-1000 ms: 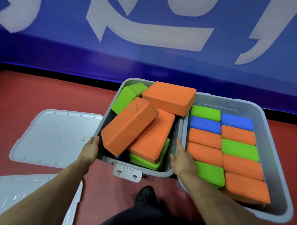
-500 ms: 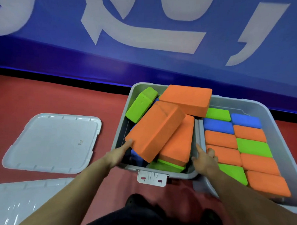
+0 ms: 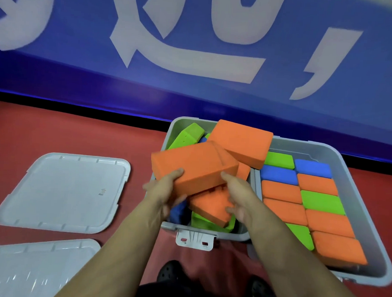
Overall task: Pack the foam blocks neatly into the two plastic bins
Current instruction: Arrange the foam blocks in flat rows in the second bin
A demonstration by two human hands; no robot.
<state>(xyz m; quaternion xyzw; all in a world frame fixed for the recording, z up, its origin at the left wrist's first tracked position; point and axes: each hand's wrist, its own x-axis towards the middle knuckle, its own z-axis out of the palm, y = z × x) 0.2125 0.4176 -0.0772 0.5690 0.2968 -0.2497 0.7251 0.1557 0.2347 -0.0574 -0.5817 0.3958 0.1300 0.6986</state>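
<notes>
Two grey plastic bins stand side by side on the red floor. The left bin [image 3: 210, 232] holds a loose jumble of orange, green and blue foam blocks. My left hand [image 3: 167, 189] and my right hand [image 3: 235, 194] both grip one large orange block [image 3: 192, 163], lifted above the left bin's near left corner. A second orange block [image 3: 242, 142] lies tilted on top at the back, and a third [image 3: 213, 204] sits under my hands. The right bin [image 3: 337, 153] holds two tidy columns of orange, green and blue blocks.
Two grey bin lids lie on the floor to the left, one [image 3: 62, 192] beside the left bin and one [image 3: 31, 269] nearer to me. A blue wall with white lettering runs behind the bins. My dark shoes [image 3: 170, 272] show at the bottom.
My hands left the left bin's rim and closed on the large orange block, which now sits higher and further left, above the bin's near left corner.
</notes>
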